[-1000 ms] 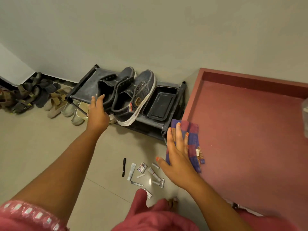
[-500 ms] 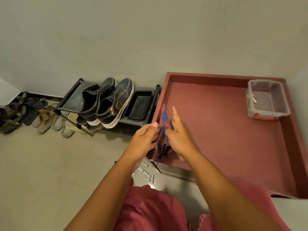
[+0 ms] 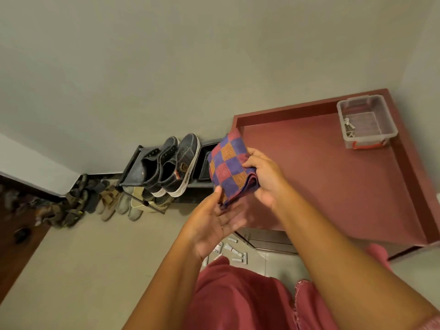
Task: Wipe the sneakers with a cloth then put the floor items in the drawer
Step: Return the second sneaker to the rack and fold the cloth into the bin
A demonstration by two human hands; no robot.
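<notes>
The large maroon open drawer (image 3: 333, 182) lies at right. The pair of dark grey canvas sneakers (image 3: 171, 165) stands on the black shoe rack (image 3: 133, 163). The folded checked purple, red and orange cloth (image 3: 229, 167), lying on the drawer edge a second ago, is now raised between drawer and sneakers. The right hand (image 3: 266, 177) grips its folded edge; the left hand (image 3: 212, 225), palm up and relaxed, touches its lower corner. Wiping can begin. The small white floor items (image 3: 234, 251) remain uncollected.

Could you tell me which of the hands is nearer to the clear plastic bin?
Right. The right hand grips the cloth, well short of the bin; the left hand sits lower, farther away.
</notes>
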